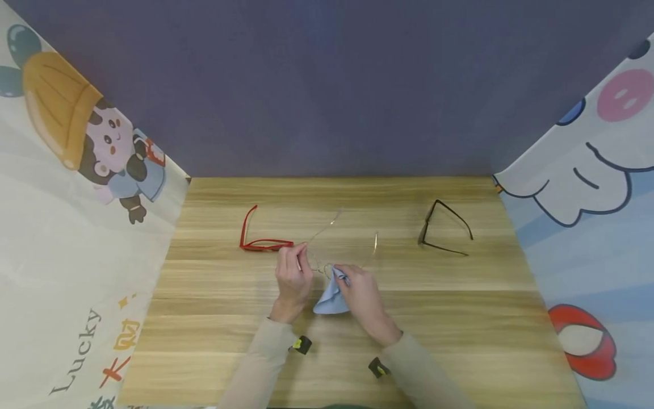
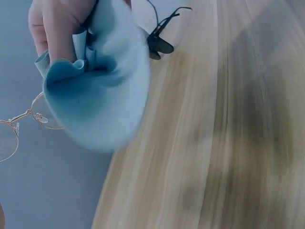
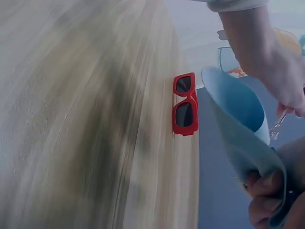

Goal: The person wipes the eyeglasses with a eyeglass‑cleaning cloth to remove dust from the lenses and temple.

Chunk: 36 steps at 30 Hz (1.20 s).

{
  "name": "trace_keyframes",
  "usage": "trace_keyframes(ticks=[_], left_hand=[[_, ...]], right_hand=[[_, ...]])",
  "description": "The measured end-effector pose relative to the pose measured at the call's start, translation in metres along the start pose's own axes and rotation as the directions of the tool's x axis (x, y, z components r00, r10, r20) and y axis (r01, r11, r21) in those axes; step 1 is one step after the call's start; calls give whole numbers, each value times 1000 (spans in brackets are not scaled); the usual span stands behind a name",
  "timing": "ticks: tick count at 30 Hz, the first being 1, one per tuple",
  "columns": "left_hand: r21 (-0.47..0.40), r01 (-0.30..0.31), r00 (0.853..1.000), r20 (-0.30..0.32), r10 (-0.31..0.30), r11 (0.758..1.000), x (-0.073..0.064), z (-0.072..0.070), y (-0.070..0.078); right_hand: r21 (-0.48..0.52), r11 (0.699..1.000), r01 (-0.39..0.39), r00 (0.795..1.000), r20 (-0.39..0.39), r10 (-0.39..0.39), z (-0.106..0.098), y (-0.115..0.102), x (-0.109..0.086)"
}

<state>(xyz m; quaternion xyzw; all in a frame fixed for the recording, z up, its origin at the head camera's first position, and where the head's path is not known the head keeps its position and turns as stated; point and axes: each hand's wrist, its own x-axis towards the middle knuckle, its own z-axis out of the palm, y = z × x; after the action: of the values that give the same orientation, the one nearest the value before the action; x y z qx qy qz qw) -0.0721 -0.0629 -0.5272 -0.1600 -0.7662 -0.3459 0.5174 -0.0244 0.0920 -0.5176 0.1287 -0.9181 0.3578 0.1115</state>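
A pair of thin gold-wire eyeglasses (image 2: 20, 116) is held up above the table with its arms unfolded, pointing away from me. My left hand (image 1: 293, 276) pinches the frame near its left hinge. Over the right lens, my right hand (image 1: 361, 292) grips a light blue cloth (image 1: 332, 301), fingers and thumb pressed together through it. The cloth's loose part hangs toward me and curls into a fold in the right wrist view. It hides part of the right lens.
Red sunglasses (image 1: 267, 246) lie on the wooden table (image 1: 214, 335), just beyond my left hand. Black sunglasses (image 1: 424, 230) with arms spread rest farther right. A dark blue panel (image 1: 327, 91) rises at the back, and printed cloths (image 1: 46, 227) flank both sides.
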Motion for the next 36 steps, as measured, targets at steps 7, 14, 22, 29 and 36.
trace_keyframes(ticks=[7,14,22,29,36], left_hand=[[9,-5,1000,0,5,1000,-2,2,-1],[11,-12,1000,21,11,1000,-1,2,0],[34,-20,1000,7,19,999,-1,0,-2],[35,-32,999,5,32,999,-2,-1,-1],[19,-5,1000,9,5,1000,0,0,1]], right_hand=[[15,1000,-24,998,60,23,0,1,0],[312,927,-210,976,120,181,-3,0,7],[119,988,-97,994,67,90,-1,4,3],[42,996,-76,994,78,73,2,7,0],[280,948,-152,987,85,134,-3,0,4]])
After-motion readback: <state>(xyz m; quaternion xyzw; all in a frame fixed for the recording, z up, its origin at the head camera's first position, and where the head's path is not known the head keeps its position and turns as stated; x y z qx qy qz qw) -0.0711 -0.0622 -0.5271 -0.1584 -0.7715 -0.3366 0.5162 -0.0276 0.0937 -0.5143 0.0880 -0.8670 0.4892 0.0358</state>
